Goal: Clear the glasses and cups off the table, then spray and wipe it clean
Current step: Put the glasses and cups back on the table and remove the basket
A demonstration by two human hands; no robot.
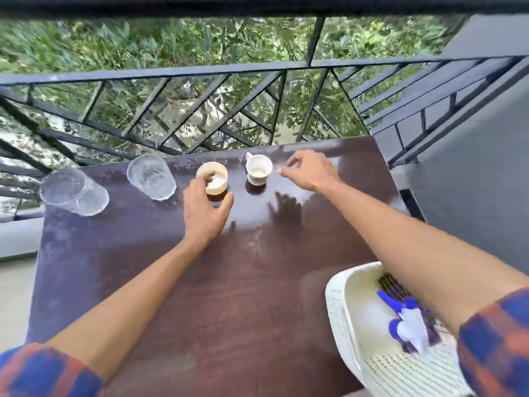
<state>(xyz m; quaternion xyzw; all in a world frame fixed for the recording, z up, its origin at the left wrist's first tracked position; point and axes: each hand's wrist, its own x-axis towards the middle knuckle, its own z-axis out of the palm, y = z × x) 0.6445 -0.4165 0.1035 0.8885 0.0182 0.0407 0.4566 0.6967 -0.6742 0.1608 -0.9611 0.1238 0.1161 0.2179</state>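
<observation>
Along the far edge of a dark brown table [177, 282] stand two clear glasses, one at the far left [73, 191] and one further right [151, 176], then a cream cup [216, 174] and a white cup with a handle [259, 169]. My left hand [204, 213] grips the cream cup, with fingers over its rim and the thumb round its near side. My right hand [310, 171] hovers just right of the white cup, its fingers loosely curled and apart from the cup.
A white perforated plastic basket [360, 333] sits at the table's near right corner, holding a blue and white spray bottle [406, 325]. A black metal railing [200, 110] runs right behind the table. A grey wall [481, 173] stands at the right.
</observation>
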